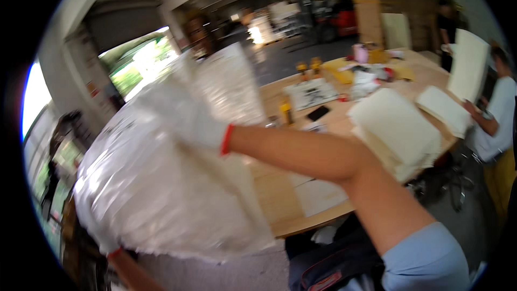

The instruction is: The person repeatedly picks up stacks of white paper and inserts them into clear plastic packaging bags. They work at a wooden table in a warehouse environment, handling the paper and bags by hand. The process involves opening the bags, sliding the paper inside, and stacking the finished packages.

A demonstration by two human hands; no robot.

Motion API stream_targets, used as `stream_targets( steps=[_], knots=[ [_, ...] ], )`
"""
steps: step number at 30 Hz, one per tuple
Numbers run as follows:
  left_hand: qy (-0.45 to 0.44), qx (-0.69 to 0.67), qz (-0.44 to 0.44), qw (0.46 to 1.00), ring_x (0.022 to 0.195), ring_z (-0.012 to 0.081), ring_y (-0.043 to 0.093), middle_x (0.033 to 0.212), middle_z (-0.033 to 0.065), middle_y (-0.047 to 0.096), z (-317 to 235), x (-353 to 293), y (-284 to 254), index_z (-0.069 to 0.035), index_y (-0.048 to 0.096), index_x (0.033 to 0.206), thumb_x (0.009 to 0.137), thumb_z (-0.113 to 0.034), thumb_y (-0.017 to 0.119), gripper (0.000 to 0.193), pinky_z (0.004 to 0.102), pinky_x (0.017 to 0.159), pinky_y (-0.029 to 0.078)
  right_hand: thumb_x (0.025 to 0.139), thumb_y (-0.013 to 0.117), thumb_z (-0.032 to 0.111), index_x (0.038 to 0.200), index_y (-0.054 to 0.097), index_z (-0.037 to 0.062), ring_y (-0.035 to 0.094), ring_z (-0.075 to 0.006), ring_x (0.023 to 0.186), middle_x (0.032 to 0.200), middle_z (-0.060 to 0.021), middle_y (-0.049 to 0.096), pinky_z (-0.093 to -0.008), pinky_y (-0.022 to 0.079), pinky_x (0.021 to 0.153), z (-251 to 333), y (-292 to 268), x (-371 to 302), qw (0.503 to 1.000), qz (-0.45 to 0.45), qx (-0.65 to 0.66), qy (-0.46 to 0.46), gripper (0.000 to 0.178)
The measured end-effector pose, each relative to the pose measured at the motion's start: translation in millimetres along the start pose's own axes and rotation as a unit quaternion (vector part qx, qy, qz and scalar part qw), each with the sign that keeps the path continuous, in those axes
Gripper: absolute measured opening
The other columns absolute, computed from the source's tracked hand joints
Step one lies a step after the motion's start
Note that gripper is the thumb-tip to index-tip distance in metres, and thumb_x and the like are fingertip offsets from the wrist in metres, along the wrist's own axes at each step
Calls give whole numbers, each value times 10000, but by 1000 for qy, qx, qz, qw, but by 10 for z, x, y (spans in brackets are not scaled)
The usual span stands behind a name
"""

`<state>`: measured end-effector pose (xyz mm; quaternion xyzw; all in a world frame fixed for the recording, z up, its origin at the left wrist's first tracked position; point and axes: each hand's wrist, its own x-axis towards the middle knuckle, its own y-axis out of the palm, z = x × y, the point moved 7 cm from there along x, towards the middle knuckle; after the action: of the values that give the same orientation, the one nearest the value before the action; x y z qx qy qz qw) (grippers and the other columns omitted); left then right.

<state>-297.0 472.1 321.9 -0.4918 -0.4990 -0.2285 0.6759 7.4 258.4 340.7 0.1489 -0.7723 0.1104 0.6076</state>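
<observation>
A large, bulging white plastic bag [161,183] fills the left half of the head view, tilted and partly over the table's near left corner. What it contains cannot be made out. My right hand [196,121], in a white glove with a red cuff, reaches across and holds the bag's upper part; motion smears its fingers. At the bag's lower left edge is my left hand [102,237], gloved the same way, holding it from the side with most fingers hidden. Behind my right hand rises another piece of white wrapping [229,83].
The wooden table [272,202] bears cream foam-like pads [396,126], a black phone [318,113], yellow-topped tools [285,110] and plastic packets [366,83]. A person [498,113] at the right handles a pad. Farther back are a red forklift [339,21] and an open doorway [140,64].
</observation>
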Motion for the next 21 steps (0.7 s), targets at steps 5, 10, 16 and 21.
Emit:
stream_targets(
  steps=[5,10,16,21],
  knots=[
    [-4,-35,-86,996,1175,334,469,1250,209,499,-721,-333,668,26,504,1199,831,-162,583,421,391,987,401,791,568,249,1134,562,53,439,-413,1172,1243,-168,492,-485,331,1027,547,-369,-113,982,51,158,85,395],
    [-38,-153,-23,987,1186,366,453,1279,228,473,-1800,-1467,1350,-4,482,1243,837,-234,576,476,399,997,388,875,455,349,1237,487,46,354,-425,1249,1335,-166,410,-546,271,1056,1053,-302,-886,972,193,-117,-72,473],
    [-193,-281,273,900,1201,405,434,1314,250,441,-2620,-3622,2229,-42,456,1296,843,-319,568,543,407,1009,372,944,455,326,1222,510,154,466,-282,1190,1337,-115,448,-384,429,950,1626,-889,-3527,843,424,134,303,332],
    [-269,-265,452,808,1213,437,418,1344,269,415,-2918,-4923,2499,-72,434,1339,849,-391,560,598,415,1018,359,820,560,370,1020,603,105,498,-342,1083,1176,-147,530,-468,409,895,2121,-2936,-4680,690,566,-91,442,335]
  ],
)
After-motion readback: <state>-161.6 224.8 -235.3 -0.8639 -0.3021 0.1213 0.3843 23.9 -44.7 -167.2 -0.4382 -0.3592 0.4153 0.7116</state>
